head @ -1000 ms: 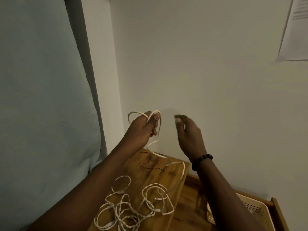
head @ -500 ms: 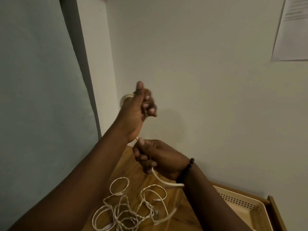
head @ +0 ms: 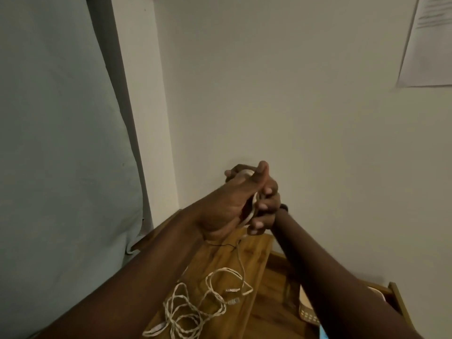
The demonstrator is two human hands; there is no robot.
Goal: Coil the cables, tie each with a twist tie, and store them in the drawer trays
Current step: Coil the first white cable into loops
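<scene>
A person's left hand (head: pixel 230 204) and right hand (head: pixel 265 206) meet above the wooden cabinet top (head: pixel 252 255), both curled around loops of a pale cable (head: pixel 326 209) pressed between the palms. The cable's loose length trails down from the hands onto the cabinet top, where it lies in a tangle with other cables (head: pixel 195 307). Coiling looks barely begun: no twist tie is on any cable, and the drawer tray (head: pixel 305 314), right of the cabinet top, appears to hold none.
</scene>
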